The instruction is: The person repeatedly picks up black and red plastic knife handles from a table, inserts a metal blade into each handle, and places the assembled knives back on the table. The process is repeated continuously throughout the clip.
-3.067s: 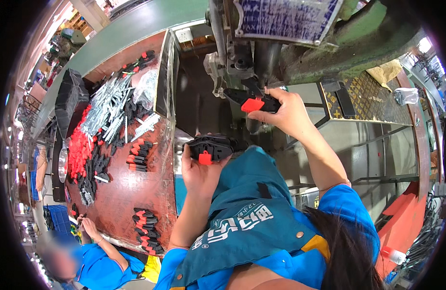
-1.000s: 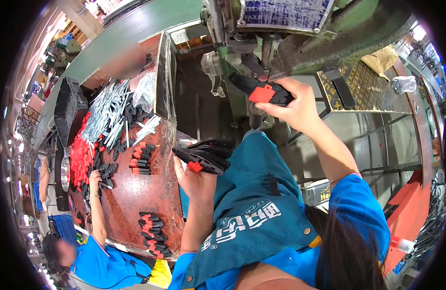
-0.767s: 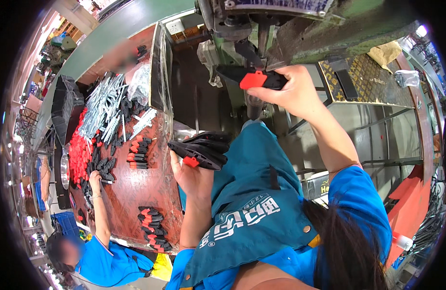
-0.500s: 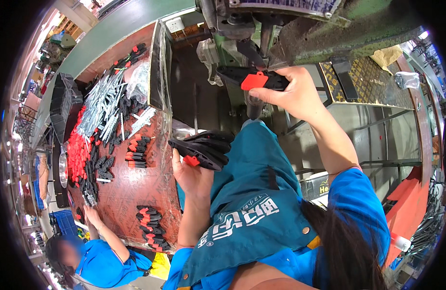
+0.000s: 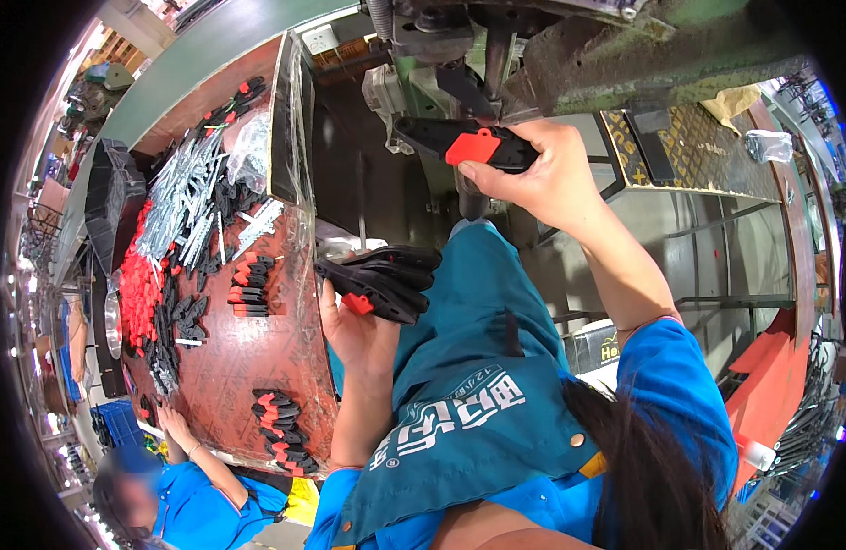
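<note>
My right hand (image 5: 549, 174) is closed on one end of a black plastic handle-like part with a red tab (image 5: 472, 147), thumb underneath near the red piece. The part lies level at the tool of a green press machine (image 5: 615, 82); whether it touches the tool I cannot tell. Lower and to the left, my left hand (image 5: 361, 337) is closed round a bundle of similar black parts (image 5: 386, 280), stacked together above my lap. One red tab pokes out of this bundle near my fingers. My left palm is partly covered by the bundle.
A reddish worktable (image 5: 221, 357) at left bears metal strips (image 5: 180, 215), red pieces (image 5: 141, 298) and stacked black-and-red parts (image 5: 284, 431). A co-worker's hand (image 5: 175, 426) is at its near-left edge. A dark phone (image 5: 650, 147) lies on a patterned board at right.
The whole view has shifted slightly, with the table and machine appearing a little further left. Both hands keep hold of the same black parts, with little visible movement.
</note>
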Demonstrator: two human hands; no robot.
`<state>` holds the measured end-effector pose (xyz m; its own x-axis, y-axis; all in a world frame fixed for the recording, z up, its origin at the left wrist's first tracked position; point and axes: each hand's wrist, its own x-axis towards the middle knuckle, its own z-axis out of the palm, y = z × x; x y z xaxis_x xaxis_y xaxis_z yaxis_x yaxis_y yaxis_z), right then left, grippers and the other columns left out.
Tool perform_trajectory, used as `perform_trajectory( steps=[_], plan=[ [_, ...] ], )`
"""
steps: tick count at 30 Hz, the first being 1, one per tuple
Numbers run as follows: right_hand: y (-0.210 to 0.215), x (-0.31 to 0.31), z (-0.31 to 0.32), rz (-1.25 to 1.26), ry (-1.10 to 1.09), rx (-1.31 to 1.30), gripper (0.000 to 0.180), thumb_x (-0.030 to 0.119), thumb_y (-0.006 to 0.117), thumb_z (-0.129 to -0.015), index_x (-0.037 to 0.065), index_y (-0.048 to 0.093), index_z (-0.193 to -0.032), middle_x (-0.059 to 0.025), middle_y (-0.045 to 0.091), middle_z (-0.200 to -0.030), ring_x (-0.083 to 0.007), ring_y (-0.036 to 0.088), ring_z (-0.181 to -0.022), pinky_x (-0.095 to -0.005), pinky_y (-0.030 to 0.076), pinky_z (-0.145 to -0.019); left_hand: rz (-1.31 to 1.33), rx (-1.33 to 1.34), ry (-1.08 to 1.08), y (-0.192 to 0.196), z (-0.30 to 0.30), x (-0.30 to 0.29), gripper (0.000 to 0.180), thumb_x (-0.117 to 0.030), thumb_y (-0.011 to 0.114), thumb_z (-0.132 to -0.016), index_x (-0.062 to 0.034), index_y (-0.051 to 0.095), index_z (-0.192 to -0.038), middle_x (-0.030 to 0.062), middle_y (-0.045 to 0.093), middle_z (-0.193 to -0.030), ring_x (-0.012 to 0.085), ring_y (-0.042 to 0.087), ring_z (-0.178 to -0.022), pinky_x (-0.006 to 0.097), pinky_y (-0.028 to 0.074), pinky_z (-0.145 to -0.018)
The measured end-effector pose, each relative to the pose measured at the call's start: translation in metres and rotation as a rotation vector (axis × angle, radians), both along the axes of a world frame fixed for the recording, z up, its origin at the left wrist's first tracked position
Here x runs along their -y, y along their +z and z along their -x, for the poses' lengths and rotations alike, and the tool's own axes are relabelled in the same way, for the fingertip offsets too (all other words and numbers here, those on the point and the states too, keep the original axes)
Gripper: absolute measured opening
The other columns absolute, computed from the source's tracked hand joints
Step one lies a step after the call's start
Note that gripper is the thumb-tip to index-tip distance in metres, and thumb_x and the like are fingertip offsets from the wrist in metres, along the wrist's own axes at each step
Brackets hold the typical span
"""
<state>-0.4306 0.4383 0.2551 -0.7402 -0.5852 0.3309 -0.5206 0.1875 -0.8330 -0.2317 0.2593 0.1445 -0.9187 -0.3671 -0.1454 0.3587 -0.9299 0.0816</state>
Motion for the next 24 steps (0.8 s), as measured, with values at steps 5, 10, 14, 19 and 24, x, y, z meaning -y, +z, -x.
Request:
perform_trajectory(
  steps=[5,10,14,19,24],
  plan=[
    [-0.021,-0.002,0.001,0.040,0.055,0.026,0.046,0.012,0.081,-0.073,-0.001,0.064,-0.114,-0.0087,0.068,-0.095,-0.0099,0.061,-0.086,-0.0259,0.049,-0.081,-0.002,-0.047,-0.010,0.000,0.003,0.002,0.043,-0.032,0.046,-0.101,0.0016,0.053,-0.126,0.0167,0.056,-0.126,0.0283,0.051,-0.122,0.044,0.036,-0.111],
    [-0.010,-0.005,0.011,-0.047,0.150,0.054,0.049,0.017,0.083,-0.073,0.000,0.064,-0.115,-0.0083,0.068,-0.092,-0.0115,0.063,-0.082,-0.0272,0.050,-0.078,0.018,0.008,-0.001,0.002,0.000,-0.004,0.042,-0.031,0.047,-0.100,0.0021,0.053,-0.126,0.0169,0.056,-0.127,0.0294,0.051,-0.122,0.044,0.038,-0.109],
    [-0.017,-0.008,0.011,-0.025,0.114,-0.001,0.056,0.028,0.085,-0.072,-0.001,0.062,-0.114,-0.0099,0.070,-0.085,-0.0152,0.067,-0.076,-0.0292,0.052,-0.072,-0.058,-0.034,-0.060,0.001,-0.003,-0.004,0.041,-0.029,0.047,-0.100,0.0024,0.053,-0.125,0.0179,0.055,-0.128,0.0306,0.051,-0.122,0.045,0.038,-0.109],
    [-0.012,-0.007,0.009,-0.117,0.042,0.037,0.044,0.017,0.086,-0.070,-0.001,0.066,-0.105,-0.0070,0.066,-0.091,-0.0099,0.059,-0.084,-0.0268,0.048,-0.078,0.008,-0.012,-0.012,0.009,-0.004,0.001,0.039,-0.028,0.046,-0.100,0.0026,0.054,-0.124,0.0183,0.058,-0.124,0.0302,0.054,-0.119,0.045,0.041,-0.107],
    [-0.016,-0.006,0.010,-0.091,0.001,-0.015,0.042,0.019,0.086,-0.069,-0.001,0.067,-0.101,-0.0059,0.066,-0.085,-0.0082,0.057,-0.080,-0.0267,0.048,-0.074,0.017,0.021,-0.031,0.010,-0.004,0.005,0.037,-0.027,0.047,-0.100,0.0018,0.056,-0.121,0.0171,0.061,-0.121,0.0291,0.058,-0.114,0.043,0.043,-0.105]
  ],
)
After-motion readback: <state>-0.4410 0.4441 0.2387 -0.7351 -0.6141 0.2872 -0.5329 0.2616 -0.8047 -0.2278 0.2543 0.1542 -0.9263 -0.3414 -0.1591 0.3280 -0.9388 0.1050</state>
